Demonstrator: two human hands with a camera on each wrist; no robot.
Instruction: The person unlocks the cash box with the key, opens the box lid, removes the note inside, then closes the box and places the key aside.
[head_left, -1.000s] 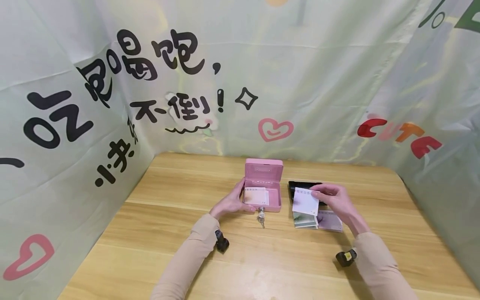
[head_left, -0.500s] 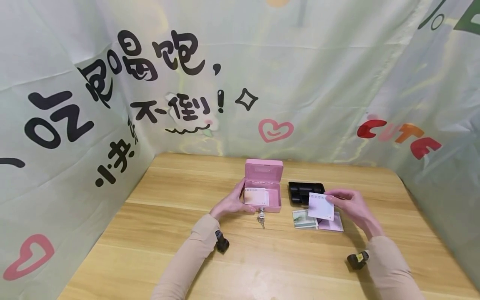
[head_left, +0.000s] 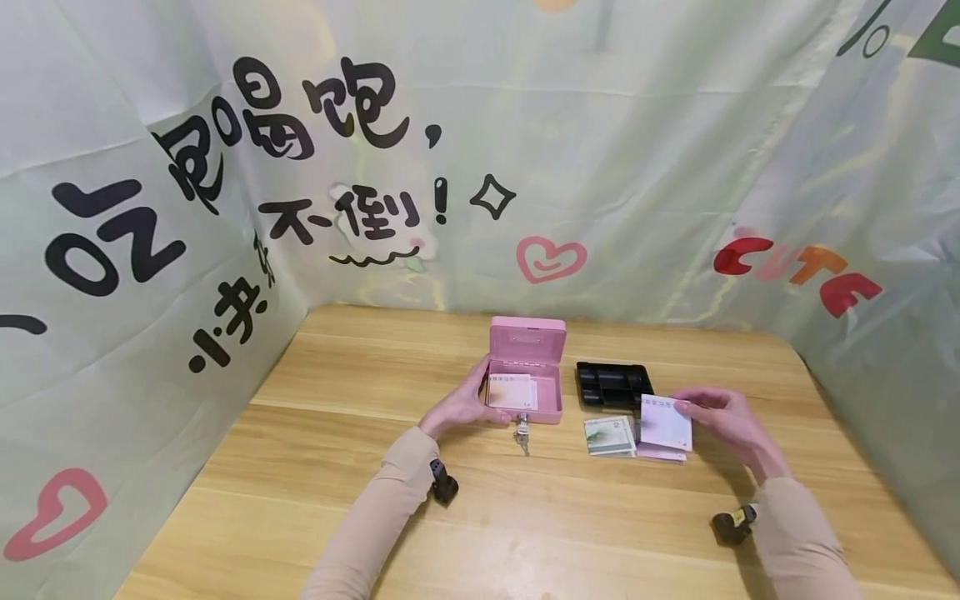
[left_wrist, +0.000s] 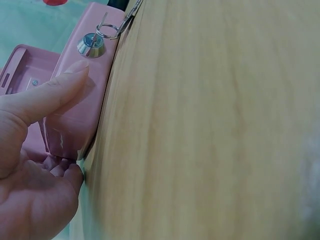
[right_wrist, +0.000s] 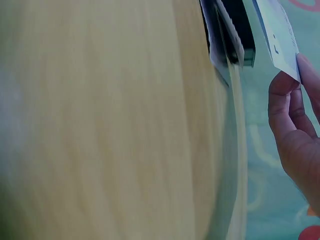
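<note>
A small pink cash box (head_left: pixel 528 340) stands with its lid raised, folded banknotes (head_left: pixel 512 392) lying in its left part. My left hand (head_left: pixel 461 407) grips the box at its front left corner, thumb on the front face beside the lock (left_wrist: pixel 91 46) and the other fingers around the side. To the right, my right hand (head_left: pixel 726 418) pinches a folded pale purple banknote (head_left: pixel 666 423) by its upper right corner, between thumb and fingers. That note is held up over another purple banknote (head_left: pixel 663 456), mostly covered by it. Beside them lies a folded green banknote (head_left: pixel 609 437).
Behind the loose notes sits a black compartment tray (head_left: pixel 613 380). Keys (head_left: pixel 522 439) hang from the box's lock onto the wooden table (head_left: pixel 525 533). A printed cloth (head_left: pixel 637 167) encloses the table at the back and sides.
My right hand has carried the pinched banknote rightward and a little toward me, from over the green note to over the purple one, uncovering the black tray. My left hand stays on the box.
</note>
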